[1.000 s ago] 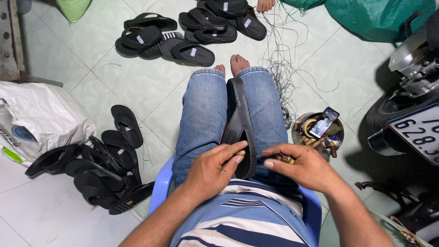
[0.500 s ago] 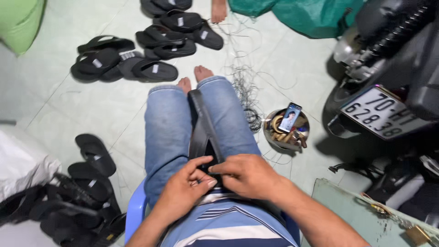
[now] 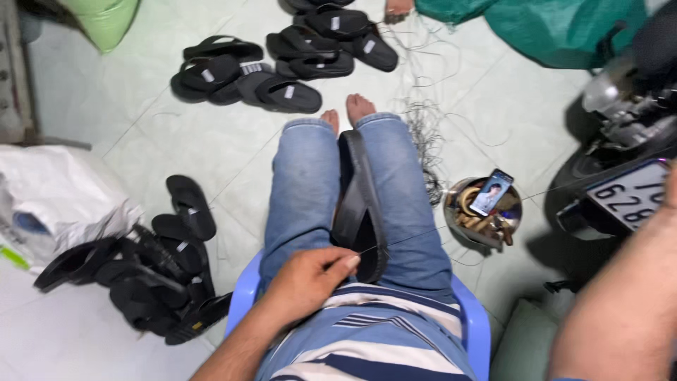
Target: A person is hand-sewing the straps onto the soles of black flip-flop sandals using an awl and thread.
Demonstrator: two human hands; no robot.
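Note:
A black sandal (image 3: 356, 197) lies lengthwise between my jeans-clad thighs, heel end toward me. My left hand (image 3: 307, 279) pinches the heel edge of the sandal, fingertips pressed where a thin thread (image 3: 451, 224) leaves the sole. The thread runs taut to the right and upward, toward the frame's right edge. Only my right forearm (image 3: 620, 303) shows, stretched out to the right; the right hand itself is past the frame edge. I sit on a blue plastic chair (image 3: 243, 296).
A heap of black sandals (image 3: 155, 275) lies at my left, and more sandals (image 3: 282, 70) lie ahead. A metal bowl (image 3: 465, 219) with a phone (image 3: 491, 192) propped in it stands at my right. A motorbike (image 3: 627, 190), white sack (image 3: 49, 197), green bag (image 3: 557, 28) and loose threads (image 3: 423, 120) surround me.
Both hands were together at the sandal's heel. My right arm has swung out to the right, drawing the thread taut, while my left hand stays on the heel.

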